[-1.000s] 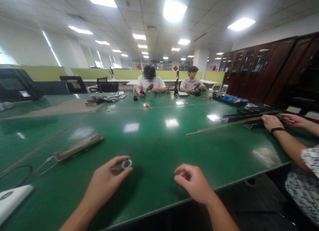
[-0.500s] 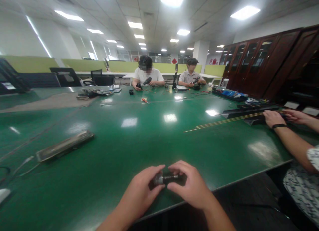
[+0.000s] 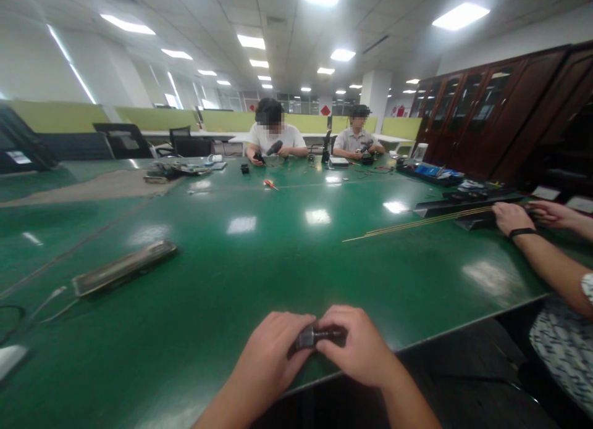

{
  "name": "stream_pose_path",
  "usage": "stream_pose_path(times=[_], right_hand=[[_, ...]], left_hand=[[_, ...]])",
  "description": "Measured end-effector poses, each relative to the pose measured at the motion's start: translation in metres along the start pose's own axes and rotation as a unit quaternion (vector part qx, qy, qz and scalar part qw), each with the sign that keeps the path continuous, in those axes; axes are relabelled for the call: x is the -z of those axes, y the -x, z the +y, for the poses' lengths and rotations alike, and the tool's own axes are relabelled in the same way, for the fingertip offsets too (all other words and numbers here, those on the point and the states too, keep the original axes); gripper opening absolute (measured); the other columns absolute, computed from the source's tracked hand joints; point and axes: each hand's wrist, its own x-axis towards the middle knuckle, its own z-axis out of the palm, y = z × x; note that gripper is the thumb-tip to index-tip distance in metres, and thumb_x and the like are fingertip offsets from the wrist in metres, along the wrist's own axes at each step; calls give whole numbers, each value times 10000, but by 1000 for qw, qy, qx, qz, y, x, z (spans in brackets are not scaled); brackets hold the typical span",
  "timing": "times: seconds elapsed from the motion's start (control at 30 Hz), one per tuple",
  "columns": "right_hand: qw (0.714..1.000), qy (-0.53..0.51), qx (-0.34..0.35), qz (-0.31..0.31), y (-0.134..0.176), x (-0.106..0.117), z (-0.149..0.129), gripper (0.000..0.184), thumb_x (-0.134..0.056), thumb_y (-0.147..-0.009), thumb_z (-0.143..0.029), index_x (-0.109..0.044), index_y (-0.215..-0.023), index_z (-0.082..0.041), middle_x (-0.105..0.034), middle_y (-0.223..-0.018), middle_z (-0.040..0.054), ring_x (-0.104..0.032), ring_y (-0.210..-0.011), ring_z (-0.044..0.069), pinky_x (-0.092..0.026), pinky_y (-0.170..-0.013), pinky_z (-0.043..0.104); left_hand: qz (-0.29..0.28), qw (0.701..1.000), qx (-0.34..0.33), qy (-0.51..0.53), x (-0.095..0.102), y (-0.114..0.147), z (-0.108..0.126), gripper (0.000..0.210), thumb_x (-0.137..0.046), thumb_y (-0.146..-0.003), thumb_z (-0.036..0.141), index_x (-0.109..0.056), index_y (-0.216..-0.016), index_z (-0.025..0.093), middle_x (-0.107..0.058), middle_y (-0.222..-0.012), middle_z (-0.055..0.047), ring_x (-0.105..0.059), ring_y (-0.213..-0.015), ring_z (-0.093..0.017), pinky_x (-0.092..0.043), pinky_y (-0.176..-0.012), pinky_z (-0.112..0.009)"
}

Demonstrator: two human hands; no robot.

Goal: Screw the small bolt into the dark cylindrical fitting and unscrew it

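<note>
Low in the middle of the head view, a short dark cylindrical part with a grey metal collar [image 3: 306, 338] lies sideways between my hands. My left hand [image 3: 273, 345] is closed round its collar end, thumb below and fingers above. Round the narrower dark end, my right hand [image 3: 360, 339] has its thumb and fingers curled. The palms hide both ends of the part, so its exact kind is unclear. Both hands are just above the front edge of the green table [image 3: 208, 293].
To the left lie a long flat bar-like thing [image 3: 125, 267] and a white cable [image 3: 49, 302]. At right, a co-worker's hands [image 3: 512, 219] are by thin brass-coloured rods [image 3: 407, 226]. A red-handled screwdriver [image 3: 270, 184] lies farther back, before two seated people [image 3: 278, 139].
My hands have drawn closer together, and their fingers have closed in on the dark part. The part has shifted slightly right. The view has moved a little.
</note>
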Motion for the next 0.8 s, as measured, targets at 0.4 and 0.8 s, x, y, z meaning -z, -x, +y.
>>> stream_pose_path(times=[0.4, 0.8], right_hand=[[999, 44, 10, 1, 1, -3, 3, 150, -721, -746, -124, -767, -856, -214, -728, -821, 10, -648, -781, 182, -427, -739, 287], [998, 54, 27, 19, 3, -4, 6, 31, -728, -792, -165, -718, -792, -195, -683, -768, 4, -615, -735, 169, -399, -692, 279]], left_hand=[[22, 999, -4, 28, 1, -2, 3, 207, -714, -846, 147, -621, -1011, 230, -710, -970, -4, -637, -887, -175, -483, -808, -299], [44, 999, 0, 26, -2, 0, 0, 220, -730, -828, 149, -631, -1004, 237, -711, -976, 13, -639, -881, -168, -485, -798, -295]])
